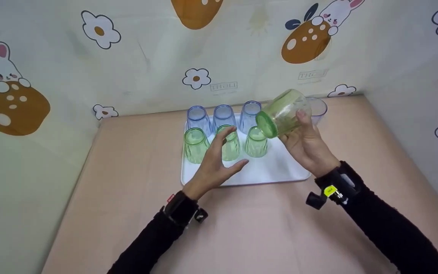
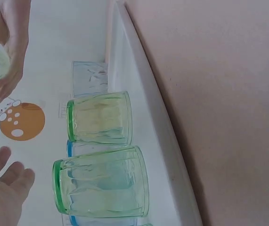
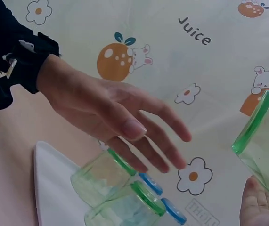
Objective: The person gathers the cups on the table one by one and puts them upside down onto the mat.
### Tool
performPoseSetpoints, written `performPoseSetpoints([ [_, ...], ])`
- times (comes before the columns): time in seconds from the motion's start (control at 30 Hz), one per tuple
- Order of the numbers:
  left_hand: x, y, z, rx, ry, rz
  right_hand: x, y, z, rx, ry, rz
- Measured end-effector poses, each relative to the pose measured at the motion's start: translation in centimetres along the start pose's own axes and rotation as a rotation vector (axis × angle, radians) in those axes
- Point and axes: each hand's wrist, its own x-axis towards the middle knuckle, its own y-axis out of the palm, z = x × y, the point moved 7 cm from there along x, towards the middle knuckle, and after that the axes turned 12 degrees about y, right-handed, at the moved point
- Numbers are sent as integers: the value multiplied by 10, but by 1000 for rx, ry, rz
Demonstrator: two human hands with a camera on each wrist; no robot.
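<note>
My right hand (image 1: pixel 308 146) grips a green glass (image 1: pixel 283 114) and holds it raised and tilted, its thick green base pointing down to the left. The left hand (image 1: pixel 215 163) is held with thumb and fingers spread apart, nothing between them, in front of the green glasses. On the white tray (image 1: pixel 268 171), a front row of green glasses (image 1: pixel 195 146) stands upside down, with a row of blue glasses (image 1: pixel 223 116) behind. In the left wrist view the green glasses (image 2: pixel 101 183) appear sideways, beside the left fingers (image 2: pixel 16 176).
A pale blue glass (image 1: pixel 318 107) stands at the back right, partly hidden by the right hand and the held glass. The tray lies on a pinkish-beige table (image 1: pixel 135 152), backed by a printed wall sheet (image 1: pixel 154 76) with flowers and rabbits.
</note>
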Motion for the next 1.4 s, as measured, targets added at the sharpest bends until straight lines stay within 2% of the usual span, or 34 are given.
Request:
performPoseSetpoints([
  [0.2, 16, 4, 4, 16, 62, -113, -4, 13, -14, 1, 25, 35],
  [0.43, 24, 11, 3, -3, 112, -204, -9, 28, -29, 11, 73, 87],
  [0.7, 30, 10, -13, -23, 250, -326, -12, 37, -45, -1, 129, 98],
  [0.87, 34, 10, -24, -14, 313, -359, -14, 38, -58, -14, 189, 113],
  [1.1, 31, 7, -35, 7, 385, -387, -18, 42, -69, -4, 256, 162],
  [1.4, 22, 8, -45, 33, 404, -409, -21, 43, -73, 28, 286, 170],
])
